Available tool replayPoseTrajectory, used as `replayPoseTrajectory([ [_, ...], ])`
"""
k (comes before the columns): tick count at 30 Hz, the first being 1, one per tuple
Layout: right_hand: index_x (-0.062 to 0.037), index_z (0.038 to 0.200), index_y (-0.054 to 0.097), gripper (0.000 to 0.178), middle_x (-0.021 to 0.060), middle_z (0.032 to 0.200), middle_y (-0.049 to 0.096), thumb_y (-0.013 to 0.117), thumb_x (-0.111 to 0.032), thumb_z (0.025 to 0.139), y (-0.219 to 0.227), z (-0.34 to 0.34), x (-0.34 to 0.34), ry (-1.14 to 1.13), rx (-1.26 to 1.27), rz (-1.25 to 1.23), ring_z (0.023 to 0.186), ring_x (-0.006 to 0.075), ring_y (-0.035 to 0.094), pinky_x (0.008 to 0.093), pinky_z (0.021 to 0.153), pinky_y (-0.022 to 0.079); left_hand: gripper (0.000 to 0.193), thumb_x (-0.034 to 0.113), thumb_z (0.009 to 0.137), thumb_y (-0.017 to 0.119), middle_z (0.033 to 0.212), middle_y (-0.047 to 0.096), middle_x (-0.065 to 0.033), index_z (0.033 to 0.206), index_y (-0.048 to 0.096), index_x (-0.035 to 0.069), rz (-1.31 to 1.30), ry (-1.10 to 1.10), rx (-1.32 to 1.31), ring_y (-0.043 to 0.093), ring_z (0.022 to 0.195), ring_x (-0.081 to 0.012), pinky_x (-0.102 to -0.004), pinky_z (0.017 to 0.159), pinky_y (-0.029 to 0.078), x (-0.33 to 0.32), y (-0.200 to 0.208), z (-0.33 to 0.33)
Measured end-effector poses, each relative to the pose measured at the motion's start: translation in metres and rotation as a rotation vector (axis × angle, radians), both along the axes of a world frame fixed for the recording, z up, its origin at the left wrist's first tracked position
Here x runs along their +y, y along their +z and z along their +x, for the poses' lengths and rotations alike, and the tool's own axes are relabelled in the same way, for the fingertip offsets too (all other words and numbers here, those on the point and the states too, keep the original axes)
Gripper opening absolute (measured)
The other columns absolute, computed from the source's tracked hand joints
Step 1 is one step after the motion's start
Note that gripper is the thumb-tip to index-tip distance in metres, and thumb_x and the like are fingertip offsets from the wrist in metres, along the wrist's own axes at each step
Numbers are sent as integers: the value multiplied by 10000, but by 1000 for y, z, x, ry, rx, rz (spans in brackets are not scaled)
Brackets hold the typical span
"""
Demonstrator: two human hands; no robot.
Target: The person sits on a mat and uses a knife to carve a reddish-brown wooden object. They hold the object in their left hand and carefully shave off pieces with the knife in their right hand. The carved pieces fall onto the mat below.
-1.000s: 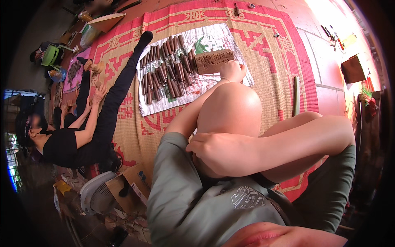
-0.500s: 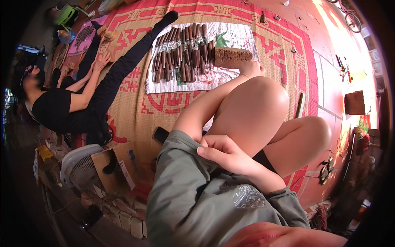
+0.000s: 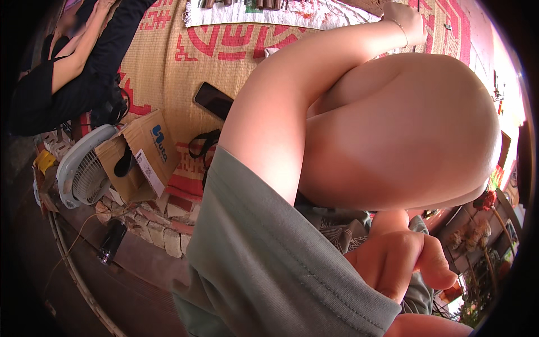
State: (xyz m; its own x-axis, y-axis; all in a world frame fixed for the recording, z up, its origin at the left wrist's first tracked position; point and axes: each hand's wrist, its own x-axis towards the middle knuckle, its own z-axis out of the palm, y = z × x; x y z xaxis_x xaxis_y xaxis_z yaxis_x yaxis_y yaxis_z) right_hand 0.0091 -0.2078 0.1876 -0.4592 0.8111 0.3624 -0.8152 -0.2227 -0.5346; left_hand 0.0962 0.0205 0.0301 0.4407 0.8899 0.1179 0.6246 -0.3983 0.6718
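Observation:
My left arm reaches over my bent knee to the far edge of the view. There my left hand (image 3: 404,25), with a thin bracelet at the wrist, is closed around a thin dark rod (image 3: 416,48). Beside it the brown block (image 3: 368,5) is mostly cut off by the frame. Below my knee, my right hand (image 3: 396,258) is closed on the loose hem of my grey-green left sleeve (image 3: 269,241), its fingertips partly covered by the cloth. Brown-handled pieces (image 3: 269,4) lie on a white sheet (image 3: 224,16).
A black phone (image 3: 213,101) and a dark strap (image 3: 203,145) lie on the patterned mat (image 3: 163,67). At left stand an open cardboard box (image 3: 163,135) and a white fan (image 3: 84,168) by a low brick edge (image 3: 163,236). Another person (image 3: 50,101) sits at the upper left.
My view has tilted closer to my left arm and knee, pushing the sheet and block to the top edge. My right hand has drawn the sleeve hem outward to the right.

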Motion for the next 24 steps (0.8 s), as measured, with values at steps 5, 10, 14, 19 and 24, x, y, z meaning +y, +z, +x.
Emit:
replayPoseTrajectory([
  [5,48,937,582,266,134,992,547,526,-201,860,1,-5,-3,-23,16,-16,912,208,499,324,776,385,247,291,740,549,766,649,-141,766,673,79,-46,12,-131,639,729,-274,-401,664,489,0,-6,-7],
  [10,43,929,575,263,134,977,549,531,-205,852,2,-8,-7,-66,4,-10,894,216,505,331,759,392,234,275,754,542,784,650,-146,783,675,85,-11,35,-75,639,729,-273,-394,657,487,7,-15,5],
  [14,38,923,569,261,135,965,550,534,-209,846,4,-12,-10,-70,5,7,879,222,509,337,745,398,230,270,748,542,785,650,-141,792,674,87,-1,58,-123,638,724,-276,-401,644,490,14,-23,7],
  [19,33,915,563,259,136,949,552,539,-213,838,3,-12,-9,-110,18,14,861,229,514,345,728,405,227,279,743,542,749,644,-143,775,668,93,92,36,-174,636,708,-279,-407,625,491,5,-20,8],
  [24,28,908,556,258,136,934,554,544,-218,830,6,-15,-12,-114,31,17,843,237,520,352,711,412,209,271,742,535,724,637,-139,794,661,112,36,7,-140,630,678,-289,-401,610,494,10,-18,7],
])
